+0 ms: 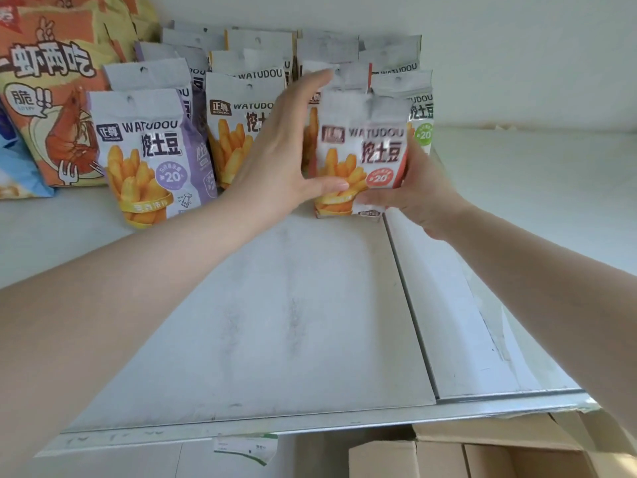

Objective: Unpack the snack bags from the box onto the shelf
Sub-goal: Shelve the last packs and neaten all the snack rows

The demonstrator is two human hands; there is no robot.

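Right now both hands are on the red-trimmed snack bag, standing upright on the white shelf at the front of its row, up around one o'clock from the middle of the view. Left hand comes in from nine o'clock of the bag, fingers straight and together along its left edge, thumb tucked under near the bottom corner. Right hand cups the lower right corner from four o'clock, thumb pressed across the front; its fingers go behind the bag, so how they lie I cannot tell. Over at nine o'clock stands the purple bag, with the yellow-trimmed bag between the two, and rows of grey bag tops stacked behind. Risk from here, as I judge it: these pouches stand on narrow bases, so letting go too early or nudging backward could topple the row domino-style. The green-trimmed bag at three o'clock is mostly hidden, the big shrimp snack bag is cut off at ten o'clock, and the cardboard box at five o'clock shows only flaps, its contents out of sight.
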